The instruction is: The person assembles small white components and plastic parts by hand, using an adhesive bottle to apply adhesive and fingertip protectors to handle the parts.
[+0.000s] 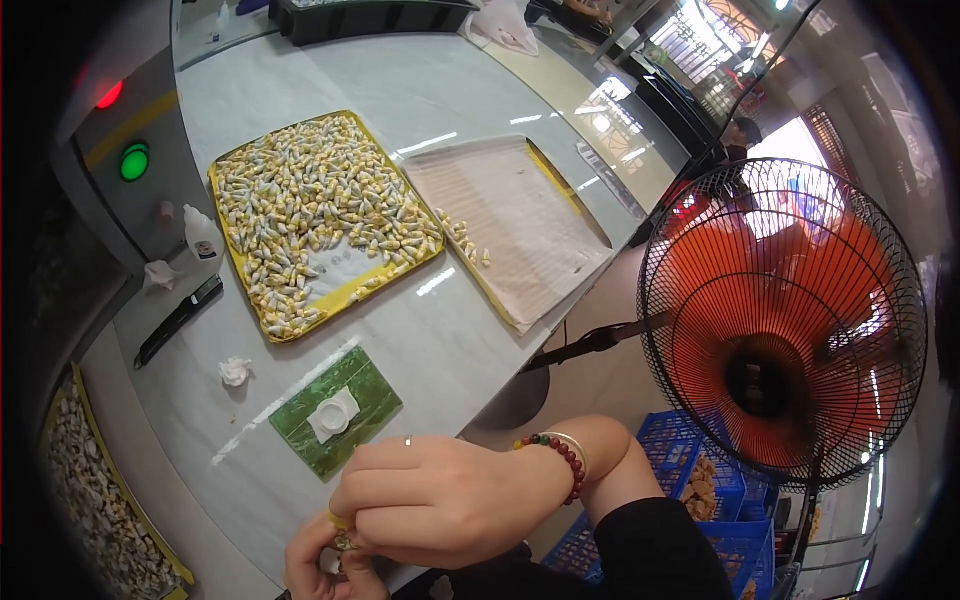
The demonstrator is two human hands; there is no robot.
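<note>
Low in the view, my right hand [430, 495], with a ring and a beaded bracelet, has its fingers curled in. My left hand [320, 560] meets it from below, partly hidden, and pinches at the same spot. Between the fingertips shows a small yellow and whitish piece [343, 538], mostly covered. Just beyond the hands lies a green mat [295, 412] with a white paper square and a small round white dish [329, 420] on it. Farther off, a yellow-rimmed tray [232, 258] is heaped with small cone-shaped pieces [310, 180], pale grey with yellow ends.
Beside the tray lies a paper-lined second tray [530, 220], with several pieces along its left edge. A black-handled cutter [178, 322], crumpled tissue [235, 372] and white bottle [202, 235] sit at left. An orange-bladed fan [775, 330] stands right, above blue crates [665, 440].
</note>
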